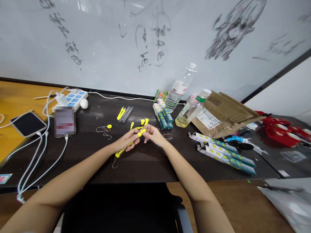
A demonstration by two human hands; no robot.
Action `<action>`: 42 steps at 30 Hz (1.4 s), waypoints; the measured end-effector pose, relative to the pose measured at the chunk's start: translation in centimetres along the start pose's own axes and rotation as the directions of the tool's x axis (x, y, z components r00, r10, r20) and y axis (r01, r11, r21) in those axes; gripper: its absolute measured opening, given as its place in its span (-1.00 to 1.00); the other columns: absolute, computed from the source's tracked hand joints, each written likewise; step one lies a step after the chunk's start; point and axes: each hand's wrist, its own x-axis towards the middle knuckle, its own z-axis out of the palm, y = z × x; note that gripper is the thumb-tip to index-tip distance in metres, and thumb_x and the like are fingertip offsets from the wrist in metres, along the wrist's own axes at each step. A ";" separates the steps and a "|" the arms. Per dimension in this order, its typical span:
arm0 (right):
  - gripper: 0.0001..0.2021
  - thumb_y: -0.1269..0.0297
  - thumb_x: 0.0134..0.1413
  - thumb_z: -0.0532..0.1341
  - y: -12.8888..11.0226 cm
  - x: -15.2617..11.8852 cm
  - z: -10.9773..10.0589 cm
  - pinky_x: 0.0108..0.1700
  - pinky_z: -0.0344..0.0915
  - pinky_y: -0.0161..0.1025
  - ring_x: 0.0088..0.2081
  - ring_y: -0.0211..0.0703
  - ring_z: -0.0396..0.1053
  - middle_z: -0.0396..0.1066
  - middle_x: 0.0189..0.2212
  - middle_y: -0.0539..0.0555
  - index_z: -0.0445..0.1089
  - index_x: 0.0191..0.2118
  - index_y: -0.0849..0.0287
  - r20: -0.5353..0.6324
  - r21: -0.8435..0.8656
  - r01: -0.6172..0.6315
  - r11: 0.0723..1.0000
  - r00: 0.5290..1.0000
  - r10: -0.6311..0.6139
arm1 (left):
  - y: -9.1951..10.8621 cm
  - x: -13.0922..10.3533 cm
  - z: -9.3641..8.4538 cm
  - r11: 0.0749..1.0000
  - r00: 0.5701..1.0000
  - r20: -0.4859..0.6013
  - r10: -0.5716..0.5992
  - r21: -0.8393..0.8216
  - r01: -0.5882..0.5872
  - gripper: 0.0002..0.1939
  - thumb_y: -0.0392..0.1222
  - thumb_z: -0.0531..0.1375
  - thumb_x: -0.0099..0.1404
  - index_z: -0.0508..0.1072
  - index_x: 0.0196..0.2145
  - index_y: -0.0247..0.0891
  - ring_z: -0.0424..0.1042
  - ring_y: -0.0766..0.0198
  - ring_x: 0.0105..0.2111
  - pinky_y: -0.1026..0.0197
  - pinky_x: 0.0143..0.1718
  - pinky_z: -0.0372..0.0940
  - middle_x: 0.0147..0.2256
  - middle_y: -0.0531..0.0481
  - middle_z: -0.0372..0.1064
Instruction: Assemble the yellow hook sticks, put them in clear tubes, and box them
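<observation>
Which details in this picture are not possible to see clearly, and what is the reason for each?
- Head view: the yellow tool is partly covered by the left hand and right hand; its form at the grip is hidden.
- Card beside the power strip: its face is blurred.
- Print on the teal packs: too small.
- Red parts: distorted near the right edge.

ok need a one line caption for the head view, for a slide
Both hands, left hand and right hand, hold a yellow tool over the dark table.
</observation>
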 end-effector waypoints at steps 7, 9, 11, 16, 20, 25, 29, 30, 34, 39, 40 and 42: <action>-0.65 0.01 0.02 0.25 0.2 -0.2 0.5 -0.56 0.41 -0.34 -0.64 -0.41 0.15 0.20 -0.64 -0.16 0.28 -0.21 0.18 -0.001 0.134 -0.071 0.988 0.997 0.071 | 0.2 0.1 0.4 0.993 1.000 -0.004 -0.005 -0.117 0.004 -0.68 0.06 0.06 0.31 0.16 -0.14 -0.21 0.16 0.52 -0.79 0.45 -0.83 0.06 -0.48 0.15 0.28; -0.63 -0.05 0.05 0.19 0.3 -0.2 0.6 -0.57 0.40 -0.33 -0.64 -0.39 0.15 0.19 -0.64 -0.14 0.29 -0.22 0.18 -0.018 0.165 -0.094 0.982 0.995 0.098 | 0.0 0.2 0.4 0.992 1.000 -0.002 -0.007 -0.126 0.006 -0.68 0.06 0.07 0.31 0.16 -0.14 -0.21 0.17 0.51 -0.79 0.44 -0.82 0.07 -0.49 0.14 0.30; -0.60 -0.09 0.08 0.15 0.4 -0.1 0.6 -0.58 0.39 -0.32 -0.64 -0.38 0.14 0.17 -0.65 -0.14 0.31 -0.22 0.19 -0.029 0.180 -0.091 0.979 0.995 0.098 | -0.1 0.2 0.3 0.992 1.000 0.000 -0.010 -0.126 0.010 -0.69 0.06 0.07 0.31 0.16 -0.13 -0.20 0.18 0.50 -0.79 0.44 -0.82 0.08 -0.49 0.15 0.30; -0.59 -0.08 0.12 0.11 0.2 0.0 0.4 -0.60 0.33 -0.34 -0.66 -0.41 0.00 0.01 -0.68 -0.17 0.37 -0.24 0.22 -0.086 0.158 0.016 0.987 0.996 -0.002 | 0.0 0.2 0.4 0.992 0.999 -0.026 -0.019 -0.122 0.015 -0.69 0.03 0.09 0.30 0.15 -0.12 -0.19 0.19 0.49 -0.79 0.44 -0.82 0.08 -0.50 0.15 0.31; -0.54 -0.10 0.13 0.07 0.1 0.0 0.1 -0.60 0.31 -0.35 -0.66 -0.41 -0.04 -0.01 -0.68 -0.17 0.40 -0.20 0.24 -0.145 0.115 0.072 0.991 0.988 -0.055 | 0.3 0.3 0.5 0.988 0.997 -0.078 -0.010 -0.153 -0.002 -0.70 0.01 0.09 0.29 0.14 -0.15 -0.20 0.20 0.48 -0.77 0.43 -0.81 0.10 -0.50 0.14 0.32; -0.53 -0.04 0.01 0.22 0.3 0.0 0.4 -0.59 0.31 -0.36 -0.63 -0.41 0.11 0.16 -0.61 -0.14 0.35 -0.08 0.22 -0.110 0.056 -0.023 0.998 0.993 0.029 | 0.3 0.5 0.5 0.986 0.993 -0.112 0.031 -0.158 -0.049 -0.66 0.03 0.13 0.27 0.12 -0.16 -0.20 0.22 0.48 -0.76 0.42 -0.79 0.12 -0.44 0.10 0.38; -0.56 0.05 -0.12 0.34 0.7 0.0 1.6 -0.62 0.23 -0.42 -0.62 -0.40 0.21 0.29 -0.61 -0.10 0.37 -0.17 0.26 -0.068 -0.001 -0.063 0.998 0.996 0.063 | 0.2 0.6 0.7 0.987 0.989 -0.130 0.066 -0.138 -0.083 -0.60 0.06 0.20 0.21 0.07 -0.24 -0.19 0.26 0.46 -0.75 0.40 -0.76 0.16 -0.43 0.08 0.42; -0.58 0.06 -0.12 0.34 0.8 0.1 1.8 -0.63 0.21 -0.43 -0.64 -0.40 0.20 0.30 -0.63 -0.10 0.37 -0.20 0.26 -0.076 0.006 -0.065 0.998 0.995 0.065 | 0.2 0.6 0.7 0.987 0.989 -0.137 0.058 -0.139 -0.077 -0.58 0.07 0.21 0.19 0.06 -0.25 -0.19 0.27 0.45 -0.75 0.39 -0.75 0.18 -0.43 0.08 0.43; -0.63 0.10 -0.13 0.34 0.6 0.1 1.4 -0.59 0.27 -0.41 -0.63 -0.40 0.21 0.30 -0.62 -0.09 0.38 -0.23 0.24 -0.167 0.141 -0.066 0.988 0.982 0.089 | 0.5 0.5 0.7 0.984 0.989 -0.150 -0.006 -0.176 -0.020 -0.57 0.12 0.19 0.20 0.10 -0.23 -0.21 0.37 0.40 -0.66 0.32 -0.63 0.29 -0.40 0.04 0.43; -0.70 0.21 -0.13 0.32 -1.2 0.1 -1.1 -0.55 0.32 -0.40 -0.53 -0.37 0.24 0.29 -0.53 -0.08 0.36 -0.22 0.17 -0.344 0.337 0.074 0.938 0.938 0.050 | 1.0 0.1 0.5 0.972 0.996 -0.041 -0.082 -0.225 0.071 -0.57 0.07 0.13 0.27 0.20 -0.06 -0.29 0.41 0.35 -0.58 0.27 -0.52 0.31 -0.40 -0.02 0.42; -0.71 0.23 -0.12 0.31 -1.5 0.1 -1.5 -0.55 0.32 -0.40 -0.53 -0.37 0.24 0.29 -0.53 -0.09 0.35 -0.21 0.16 -0.360 0.360 0.091 0.928 0.932 0.048 | 1.0 0.1 0.5 0.970 0.995 -0.008 -0.096 -0.227 0.092 -0.56 0.06 0.13 0.27 0.21 -0.05 -0.30 0.41 0.35 -0.58 0.28 -0.51 0.30 -0.40 -0.02 0.41; -0.72 0.24 -0.09 0.28 -1.9 0.1 -1.9 -0.55 0.32 -0.41 -0.54 -0.37 0.24 0.28 -0.54 -0.10 0.33 -0.20 0.15 -0.364 0.388 0.113 0.915 0.930 0.039 | 0.9 0.0 0.6 0.970 0.992 0.066 -0.109 -0.210 0.121 -0.56 0.05 0.14 0.27 0.24 -0.04 -0.32 0.39 0.39 -0.58 0.31 -0.52 0.26 -0.39 -0.02 0.39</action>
